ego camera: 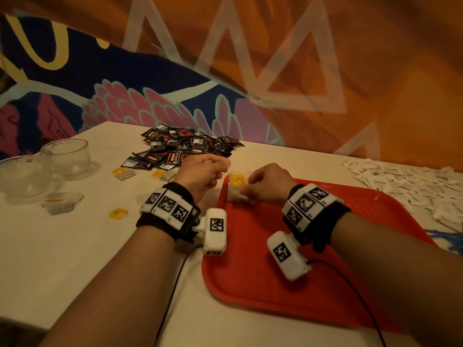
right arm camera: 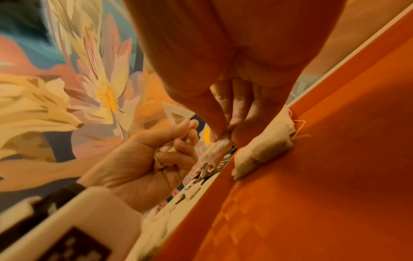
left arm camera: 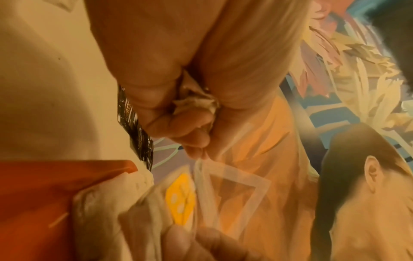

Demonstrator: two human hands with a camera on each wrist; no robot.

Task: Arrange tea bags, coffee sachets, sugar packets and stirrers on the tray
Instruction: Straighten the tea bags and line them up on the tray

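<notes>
A red tray (ego camera: 300, 259) lies on the table at centre right. A small stack of white tea bags (ego camera: 235, 190) with a yellow tag sits in its far left corner. My right hand (ego camera: 265, 187) rests over the stack; in the right wrist view its fingertips (right arm camera: 236, 137) pinch the edge of a tea bag (right arm camera: 220, 147) beside the stack (right arm camera: 263, 150). My left hand (ego camera: 208, 171) hovers just left of the tray corner, curled into a fist around a crumpled white tea bag (left arm camera: 196, 104).
A heap of black coffee sachets (ego camera: 185, 146) lies behind the hands. White sugar packets (ego camera: 400, 186) spread at the right, with blue stirrers (ego camera: 448, 236) at the edge. Two glass bowls (ego camera: 65, 156) and loose tea bags (ego camera: 62, 202) sit at the left.
</notes>
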